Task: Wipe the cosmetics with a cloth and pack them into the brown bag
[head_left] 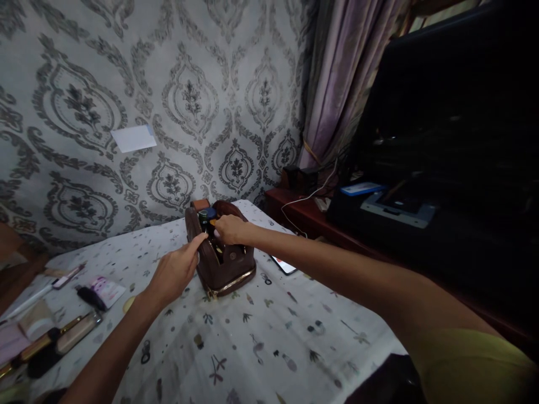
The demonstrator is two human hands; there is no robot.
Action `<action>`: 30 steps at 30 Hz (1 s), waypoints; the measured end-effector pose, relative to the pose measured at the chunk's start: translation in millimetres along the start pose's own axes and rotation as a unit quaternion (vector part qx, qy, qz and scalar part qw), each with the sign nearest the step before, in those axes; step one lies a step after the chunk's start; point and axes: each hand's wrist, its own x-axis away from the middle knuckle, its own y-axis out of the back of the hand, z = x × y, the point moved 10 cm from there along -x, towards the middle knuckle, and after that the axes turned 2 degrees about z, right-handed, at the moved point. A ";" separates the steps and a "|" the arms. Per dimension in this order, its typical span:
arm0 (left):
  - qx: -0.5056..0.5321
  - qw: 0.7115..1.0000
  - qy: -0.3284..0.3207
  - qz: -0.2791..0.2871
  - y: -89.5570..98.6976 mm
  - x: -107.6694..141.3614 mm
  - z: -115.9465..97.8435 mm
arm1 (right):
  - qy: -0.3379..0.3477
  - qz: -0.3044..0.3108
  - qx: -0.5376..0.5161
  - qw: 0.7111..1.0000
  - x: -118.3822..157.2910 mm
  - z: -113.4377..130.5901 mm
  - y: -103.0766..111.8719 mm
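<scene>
A brown cosmetic bag (231, 269) with a gold zipper stands unzipped on the patterned white sheet. My left hand (177, 272) grips its left side, with the thumb over the rim and the other fingers hidden behind the wall. Over the opening is my right hand (231, 229), its fingers curled and closed; what they hold, if anything, cannot be made out. Inside the bag, a dark bottle with a green top (204, 217) and other small items show beside the right hand.
At the left lie a clear tube of makeup (80, 331), a pink-and-white packet (107, 290) and several other cosmetics. A phone (284, 265) rests behind my right forearm. On the right stand a dark red cabinet with a white cable (309, 196) and a large black screen (442, 112).
</scene>
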 end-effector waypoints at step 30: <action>0.039 0.999 -0.012 -0.008 2.1 2.7 -5.0 | 0.008 -0.036 0.015 0.999 14.0 3.8 12.0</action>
